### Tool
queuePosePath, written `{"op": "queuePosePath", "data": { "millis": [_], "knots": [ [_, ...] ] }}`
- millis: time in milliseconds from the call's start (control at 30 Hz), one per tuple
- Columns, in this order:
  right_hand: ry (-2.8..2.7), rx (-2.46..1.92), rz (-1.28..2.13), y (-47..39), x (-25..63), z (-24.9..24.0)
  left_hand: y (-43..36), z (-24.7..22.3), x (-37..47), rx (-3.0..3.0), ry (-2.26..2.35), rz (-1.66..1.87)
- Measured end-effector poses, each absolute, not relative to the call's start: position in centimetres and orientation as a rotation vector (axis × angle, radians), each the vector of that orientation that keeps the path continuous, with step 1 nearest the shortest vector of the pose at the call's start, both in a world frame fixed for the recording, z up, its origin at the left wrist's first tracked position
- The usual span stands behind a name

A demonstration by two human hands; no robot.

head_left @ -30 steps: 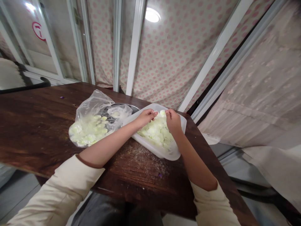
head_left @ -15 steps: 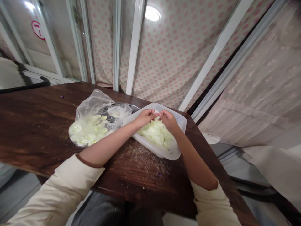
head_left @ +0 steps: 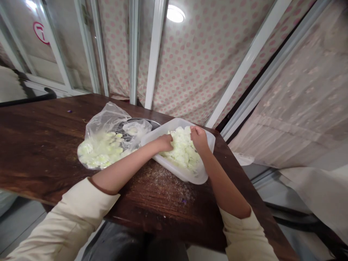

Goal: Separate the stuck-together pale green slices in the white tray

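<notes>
A white plastic tub (head_left: 196, 178) holds a heap of pale green-white pieces (head_left: 181, 149). My left hand (head_left: 164, 143) is at the left side of the heap, its fingers curled down at the pieces; whatever they hold is hidden. Over the far right part of the heap, my right hand (head_left: 199, 138) has its fingertips pinched together, with what is between them too small to name. Left of the tub lies a clear plastic bag (head_left: 102, 146) with similar pale green pieces inside, partly over a round metal tray (head_left: 152, 123).
The dark wooden table (head_left: 43, 145) carries scattered fine crumbs (head_left: 168, 186) in front of the tub. Beyond it stand framed glass panels with a dotted curtain (head_left: 190, 69). A dark chair arm (head_left: 40, 97) shows at the far left.
My hands, which met over the tub at a small white piece, have moved apart. The left went down and left to the heap; the right shifted slightly right.
</notes>
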State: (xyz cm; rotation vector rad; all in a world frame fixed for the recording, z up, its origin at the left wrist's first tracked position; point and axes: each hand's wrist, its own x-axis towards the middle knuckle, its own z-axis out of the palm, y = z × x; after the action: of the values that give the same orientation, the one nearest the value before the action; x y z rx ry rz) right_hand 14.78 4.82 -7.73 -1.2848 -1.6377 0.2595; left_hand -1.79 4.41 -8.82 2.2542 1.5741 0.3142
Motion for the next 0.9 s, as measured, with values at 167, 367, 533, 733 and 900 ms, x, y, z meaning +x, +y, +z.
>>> {"op": "queuePosePath", "data": {
  "millis": [167,367,533,733,900],
  "knots": [
    [-1.65,-1.266,0.304,4.8,14.6,-7.7,3.5,-8.1,-1.1,2.314,1.679,0.045],
    [-1.679,-1.255,0.315,4.8,14.5,-7.8,3.7,-8.0,-1.1,2.316,1.759,0.0],
    [-1.699,-1.28,0.334,4.8,14.5,-8.0,3.1,-7.3,-1.2,2.359,1.7,-0.054],
    [-1.443,-1.368,0.33,5.3,14.9,-8.2,3.2,-7.7,-1.5,2.367,1.74,0.107],
    [-1.42,-1.333,0.499,5.7,14.9,-8.3,3.5,-8.4,-1.6,2.346,1.712,0.166]
  ]
}}
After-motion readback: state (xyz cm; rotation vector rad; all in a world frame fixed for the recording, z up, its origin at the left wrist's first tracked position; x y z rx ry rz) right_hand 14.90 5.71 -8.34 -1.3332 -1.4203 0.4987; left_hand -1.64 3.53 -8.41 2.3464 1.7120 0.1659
